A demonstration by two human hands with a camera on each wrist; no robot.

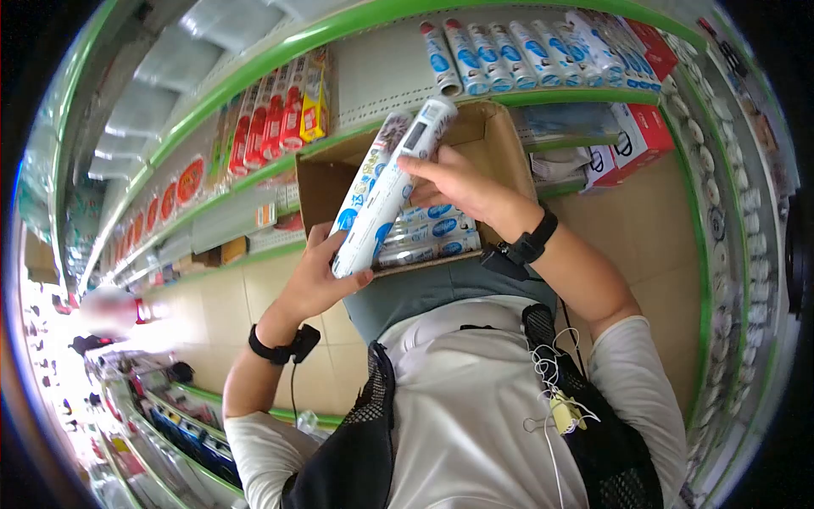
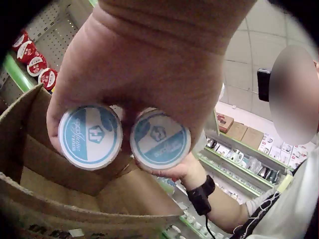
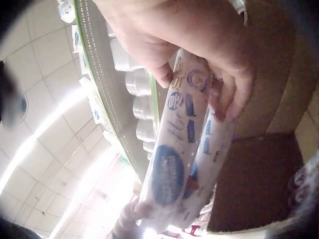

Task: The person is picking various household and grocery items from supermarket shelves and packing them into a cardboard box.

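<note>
Two long white-and-blue tubes in printed wrapping, a near tube (image 1: pixel 386 199) and a far tube (image 1: pixel 366 174), slant side by side over an open cardboard box (image 1: pixel 502 136). My left hand (image 1: pixel 315 276) grips both at their lower ends; the left wrist view shows their round blue-and-white ends (image 2: pixel 90 137) below the palm. Higher up, my right hand (image 1: pixel 454 180) holds the pair, its thumb lying on the near tube and fingers at the side in the right wrist view. Several similar tubes (image 1: pixel 437 233) lie inside the box, partly hidden by the held pair.
Matching tubes (image 1: pixel 517 55) stand in a row on the green-edged shelf (image 1: pixel 365 81) beyond the box. Red-capped items (image 1: pixel 275 119) sit left of it, and a red-and-white carton (image 1: pixel 632 144) is lower right. Shelving with stacked round items (image 1: pixel 721 254) runs along the right.
</note>
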